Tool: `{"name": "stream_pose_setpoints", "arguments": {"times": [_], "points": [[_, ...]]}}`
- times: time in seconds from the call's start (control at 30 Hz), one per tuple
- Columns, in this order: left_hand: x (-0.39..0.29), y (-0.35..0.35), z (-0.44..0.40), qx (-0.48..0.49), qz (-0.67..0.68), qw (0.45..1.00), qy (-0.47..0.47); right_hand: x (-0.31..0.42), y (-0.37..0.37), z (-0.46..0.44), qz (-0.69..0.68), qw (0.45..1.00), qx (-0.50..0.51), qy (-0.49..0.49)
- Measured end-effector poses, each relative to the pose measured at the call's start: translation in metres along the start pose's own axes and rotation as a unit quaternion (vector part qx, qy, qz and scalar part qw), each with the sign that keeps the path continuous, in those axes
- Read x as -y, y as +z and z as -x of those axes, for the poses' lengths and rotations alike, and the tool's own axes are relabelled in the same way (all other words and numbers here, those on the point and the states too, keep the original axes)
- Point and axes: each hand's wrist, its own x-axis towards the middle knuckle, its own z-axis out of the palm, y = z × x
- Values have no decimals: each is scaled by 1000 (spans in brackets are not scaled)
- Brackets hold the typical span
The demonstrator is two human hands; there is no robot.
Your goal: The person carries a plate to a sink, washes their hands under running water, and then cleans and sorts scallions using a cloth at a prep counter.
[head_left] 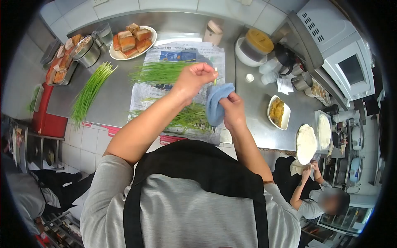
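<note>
My left hand is closed in a pinch over the newspaper, with the pale end of a green chive stalk at its fingertips. In my right hand a blue cloth is gripped and hangs in folds just below that stalk. A bunch of long chives lies across the paper to the left of my left hand. Looser, tangled green trimmings lie nearer to me, partly hidden by my left forearm. Another chive bunch rests on the bare steel counter at the left.
At the back left stand a plate of browned meat blocks, a glass and a metal pot. To the right are a lidded container, a white dish of yellowish food and a microwave. A co-worker is at the lower right.
</note>
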Motion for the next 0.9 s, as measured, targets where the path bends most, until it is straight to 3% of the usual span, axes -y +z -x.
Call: {"name": "stream_pose_setpoints", "arguments": {"times": [0.27, 0.47, 0.57, 0.67, 0.77, 0.9], "points": [[5, -4, -4, -61, -4, 997, 47, 3, -1, 3, 43, 999, 7, 17], [5, -1, 2, -42, -41, 997, 54, 5, 1, -2, -13, 1000, 12, -19], [4, -2, 4, -22, -74, 996, 54, 10, 3, -5, -15, 1000, 22, -4], [5, -7, 4, 1, -118, 991, 58, 12, -5, -8, -99, 988, 67, 97], [6, -9, 3, 8, -127, 991, 40, 10, -7, -6, -136, 980, 78, 126], [3, -10, 4, 1, -42, 999, 35, 5, -12, -3, -163, 976, 83, 117]]}}
